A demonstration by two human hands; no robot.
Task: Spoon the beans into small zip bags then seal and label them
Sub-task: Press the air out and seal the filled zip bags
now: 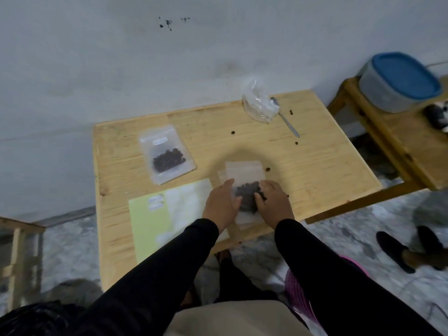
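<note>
Near the surface's front edge, the filled zip bag (246,190) lies between both hands, long axis pointing away, left grip (221,204) spread flat, right grip (272,202) curled onto it.

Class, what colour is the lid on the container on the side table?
Blue lid, on a grey container; head view.

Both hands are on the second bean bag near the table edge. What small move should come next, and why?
Probably press along the bag's zip strip to seal it. The left hand and right hand flank its beans, it shows no label, and the finished bag already has one.
</note>
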